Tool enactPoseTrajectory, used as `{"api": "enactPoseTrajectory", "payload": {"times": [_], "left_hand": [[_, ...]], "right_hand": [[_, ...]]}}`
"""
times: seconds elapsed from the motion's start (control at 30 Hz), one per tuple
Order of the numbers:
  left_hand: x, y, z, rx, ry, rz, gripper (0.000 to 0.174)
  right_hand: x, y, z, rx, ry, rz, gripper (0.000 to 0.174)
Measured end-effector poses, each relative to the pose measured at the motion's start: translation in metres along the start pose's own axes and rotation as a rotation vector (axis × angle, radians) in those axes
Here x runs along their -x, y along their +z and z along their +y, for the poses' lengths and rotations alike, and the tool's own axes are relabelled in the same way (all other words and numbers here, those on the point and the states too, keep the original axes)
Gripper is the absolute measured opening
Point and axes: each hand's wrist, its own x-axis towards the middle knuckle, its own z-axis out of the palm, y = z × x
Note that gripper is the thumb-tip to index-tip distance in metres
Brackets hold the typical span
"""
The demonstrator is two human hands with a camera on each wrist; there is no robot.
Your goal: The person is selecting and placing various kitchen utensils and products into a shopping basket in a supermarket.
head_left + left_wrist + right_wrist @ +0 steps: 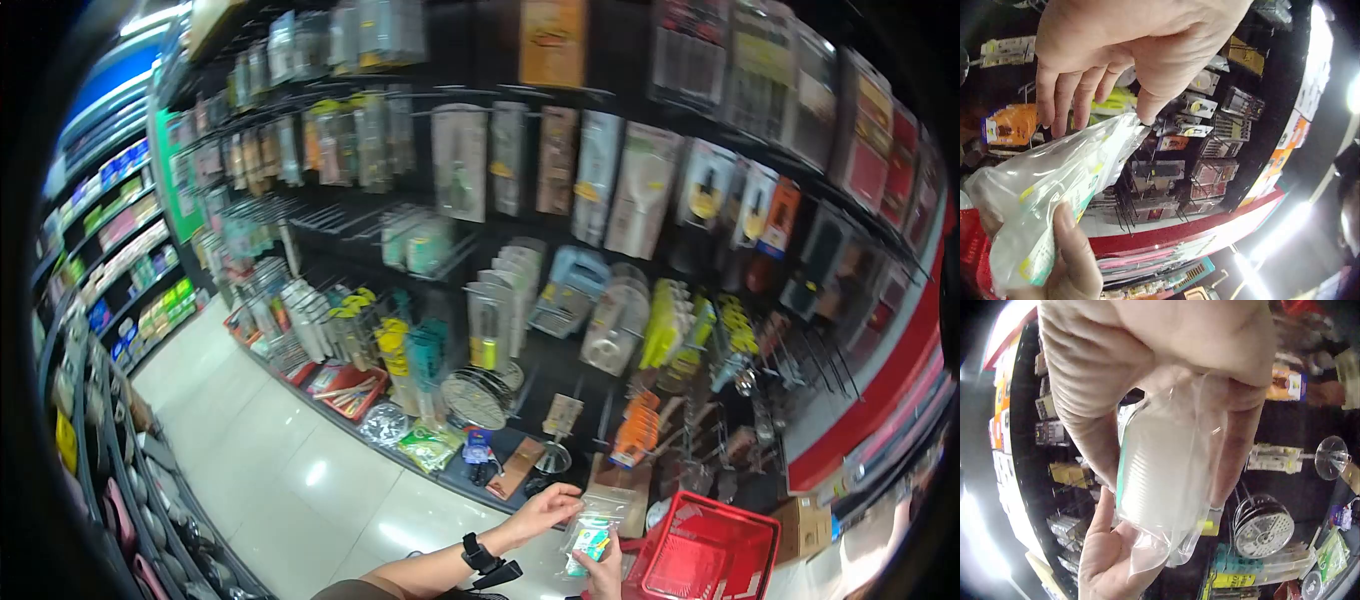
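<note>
My right hand (603,572) grips a clear plastic packet (592,535) with a green, yellow and white label. In the left wrist view its thumb (1066,215) presses on the front of the packet. A whitish, ridged stack (1163,469) shows through the clear film in the right wrist view. My left hand (545,510) is at the packet's upper edge. In the left wrist view the fingers are loosely bent and spread from the thumb, whose tip is right at the film's corner. The right fingers behind the packet are partly hidden.
A red shopping basket (705,550) stands right of my hands, beside a cardboard box (803,528). Ahead, a black rack with hooks carries packaged kitchen tools, among them orange packs (635,428) and round metal strainers (478,398). Pale floor tiles (310,470) run along the left.
</note>
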Motion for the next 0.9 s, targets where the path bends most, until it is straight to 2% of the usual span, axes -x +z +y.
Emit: {"api": "enactPoseTrajectory", "payload": {"times": [0.03,0.13,0.17,0.23,0.27,0.3,0.37,0.43,0.5,0.53,0.7,0.77,0.83,0.9], "left_hand": [[0.010,-0.019,0.002,0.006,0.019,0.025,0.033],[0.044,-0.077,0.014,-0.049,0.154,0.273,0.023],[0.056,-0.097,0.021,-0.052,0.166,0.290,0.023],[0.080,-0.143,0.032,0.013,0.212,0.426,0.021],[0.091,-0.169,0.032,-0.002,0.230,0.482,0.020],[0.100,-0.195,0.039,-0.006,0.237,0.478,0.020],[0.125,-0.240,0.046,0.023,0.275,0.591,0.020],[0.147,-0.281,0.067,-0.021,0.259,0.633,0.018],[0.162,-0.314,0.096,-0.045,0.363,0.697,0.015],[0.167,-0.326,0.105,-0.045,0.344,0.694,0.015],[0.160,-0.385,0.149,-0.009,0.481,0.782,0.013],[0.140,-0.415,0.164,0.013,0.538,0.822,0.014],[0.122,-0.429,0.193,0.093,0.581,0.847,0.018],[0.102,-0.446,0.215,0.073,0.606,0.854,0.019]], "right_hand": [[-0.007,0.019,0.002,0.014,0.002,-0.030,0.087],[-0.026,0.085,0.014,0.052,-0.020,-0.117,0.087],[-0.031,0.108,0.020,0.054,-0.022,-0.138,0.087],[-0.049,0.157,0.038,0.072,-0.036,-0.352,0.084],[-0.059,0.177,0.058,0.098,0.001,-0.339,0.086],[-0.058,0.205,0.065,0.080,-0.165,-0.404,0.059],[-0.078,0.255,0.111,-0.063,-0.003,-0.476,0.075],[-0.078,0.299,0.127,-0.090,0.063,-0.465,0.070],[-0.086,0.332,0.144,0.077,0.051,-0.542,0.071],[-0.085,0.350,0.137,0.088,0.088,-0.560,0.071],[-0.100,0.400,0.131,0.041,0.107,-0.526,0.063],[-0.112,0.407,0.131,-0.023,0.079,-0.361,0.058],[-0.122,0.416,0.115,-0.075,0.049,-0.377,0.051],[-0.140,0.419,0.114,-0.207,-0.016,-0.292,0.047]]}}
